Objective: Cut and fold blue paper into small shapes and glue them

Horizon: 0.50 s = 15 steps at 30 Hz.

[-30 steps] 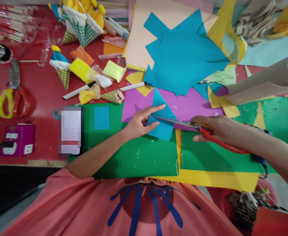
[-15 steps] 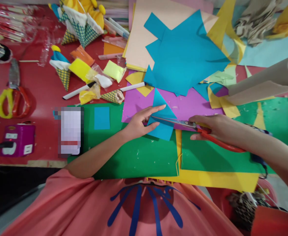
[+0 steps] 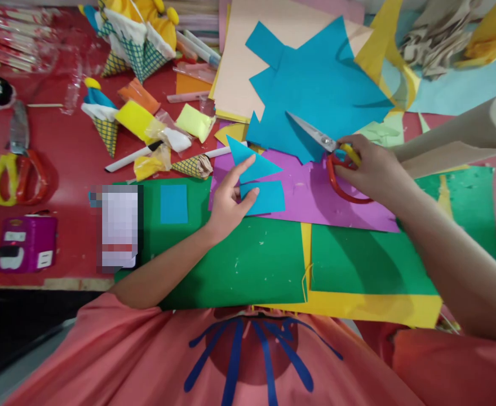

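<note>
In the head view, my left hand (image 3: 228,204) holds two cut pieces of blue paper. A triangular blue piece (image 3: 260,167) sits at the index finger, and a four-sided blue piece (image 3: 270,197) is under the thumb. They lie apart, with a narrow gap between them. My right hand (image 3: 372,169) grips scissors (image 3: 311,131) by red and yellow handles. The blades look closed and point up and left over a large cut-into blue sheet (image 3: 311,96). Below both hands is a purple sheet (image 3: 336,203). A small blue square (image 3: 173,204) rests on the green board (image 3: 231,265).
At left are a phone (image 3: 121,225), a second pair of scissors (image 3: 18,158) and a purple box (image 3: 28,243) with a cable. Clay packets (image 3: 137,120), markers and small cone figures (image 3: 104,121) lie behind my left hand. A paper roll (image 3: 455,132) stands out at right.
The scissors have left the blue paper and moved up with my right hand. The paper shows as two separate pieces, shifted up and left with my left hand.
</note>
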Available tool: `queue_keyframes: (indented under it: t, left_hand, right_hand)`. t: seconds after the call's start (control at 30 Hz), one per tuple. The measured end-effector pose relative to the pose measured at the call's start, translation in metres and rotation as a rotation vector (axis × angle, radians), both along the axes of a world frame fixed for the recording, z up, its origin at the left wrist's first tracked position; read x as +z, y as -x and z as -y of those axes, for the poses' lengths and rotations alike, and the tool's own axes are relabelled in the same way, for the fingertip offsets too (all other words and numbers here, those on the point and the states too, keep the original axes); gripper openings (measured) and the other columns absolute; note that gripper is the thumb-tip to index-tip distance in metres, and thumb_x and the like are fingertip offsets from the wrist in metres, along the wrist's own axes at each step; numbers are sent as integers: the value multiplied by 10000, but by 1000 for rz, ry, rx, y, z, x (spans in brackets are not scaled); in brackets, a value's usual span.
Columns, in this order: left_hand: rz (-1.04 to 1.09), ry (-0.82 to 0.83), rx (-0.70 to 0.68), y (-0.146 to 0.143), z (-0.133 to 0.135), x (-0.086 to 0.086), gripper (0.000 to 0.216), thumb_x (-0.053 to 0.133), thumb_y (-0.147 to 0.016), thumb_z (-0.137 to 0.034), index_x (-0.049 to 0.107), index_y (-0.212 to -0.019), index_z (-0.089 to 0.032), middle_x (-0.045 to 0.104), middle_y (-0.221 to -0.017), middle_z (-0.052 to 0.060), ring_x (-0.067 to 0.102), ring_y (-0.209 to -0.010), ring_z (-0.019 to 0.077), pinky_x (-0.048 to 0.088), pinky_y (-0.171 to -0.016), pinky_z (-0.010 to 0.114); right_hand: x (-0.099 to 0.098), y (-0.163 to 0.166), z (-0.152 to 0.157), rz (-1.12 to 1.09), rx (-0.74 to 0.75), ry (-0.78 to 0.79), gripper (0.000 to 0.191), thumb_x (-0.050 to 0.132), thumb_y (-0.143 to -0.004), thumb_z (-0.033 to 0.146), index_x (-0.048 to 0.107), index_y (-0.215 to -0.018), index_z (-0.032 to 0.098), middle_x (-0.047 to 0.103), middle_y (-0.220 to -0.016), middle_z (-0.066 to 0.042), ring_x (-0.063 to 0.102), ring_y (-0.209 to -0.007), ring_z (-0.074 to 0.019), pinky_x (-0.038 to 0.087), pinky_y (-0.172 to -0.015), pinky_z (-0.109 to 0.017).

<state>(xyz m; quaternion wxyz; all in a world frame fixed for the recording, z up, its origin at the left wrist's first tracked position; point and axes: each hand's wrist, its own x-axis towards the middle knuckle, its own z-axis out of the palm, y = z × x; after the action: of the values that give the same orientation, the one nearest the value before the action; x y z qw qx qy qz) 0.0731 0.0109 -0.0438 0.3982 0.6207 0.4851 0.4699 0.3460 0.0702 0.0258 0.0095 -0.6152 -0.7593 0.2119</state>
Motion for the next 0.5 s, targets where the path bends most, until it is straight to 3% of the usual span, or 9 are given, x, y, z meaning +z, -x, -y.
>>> queue_keyframes:
  t: [0.17, 0.3, 0.37, 0.43, 0.5]
  left_hand:
    - [-18, 34, -61, 0, 1, 1, 524, 572, -881, -398, 434, -1371, -272, 535, -1384, 93, 654, -996, 177, 572, -676, 219]
    - [23, 69, -89, 0, 0, 1, 513, 595, -869, -372, 454, -1349, -260, 549, -1362, 85, 642, -1057, 198, 570, -678, 213]
    - [29, 85, -112, 0, 0, 1, 494, 612, -858, -350, 480, -1326, -263, 554, -1355, 75, 625, -1089, 203, 560, -659, 199]
    - [22, 98, -185, 1, 1, 0, 474, 622, -852, -328, 503, -1308, -272, 578, -1319, 65, 634, -1049, 190, 545, -630, 188]
    - [3, 110, -283, 1, 2, 1, 465, 620, -855, -314, 509, -1306, -283, 612, -1258, 59, 651, -954, 163, 536, -609, 189]
  right_hand:
    - [-11, 5, -10, 63, -45, -56, 528, 459, -898, 398, 429, -1371, 164, 592, -1096, -206, 550, -996, -375, 411, -791, -446]
    - [-11, 11, -4, 166, -131, -276, 429, 486, -897, 400, 583, -1264, 200, 545, -1162, -202, 460, -1137, -454, 399, -865, -562]
    - [-10, 20, 5, 32, -134, -372, 368, 437, -925, 386, 608, -1209, 226, 547, -1172, -172, 458, -1159, -402, 373, -933, -569]
    - [-12, 34, 16, -246, -44, -355, 325, 405, -946, 352, 625, -1150, 227, 605, -1072, -126, 526, -1087, -306, 408, -945, -480]
    - [-18, 52, 28, -567, -10, -219, 295, 422, -950, 329, 600, -1157, 218, 632, -1006, -83, 593, -942, -218, 476, -841, -376]
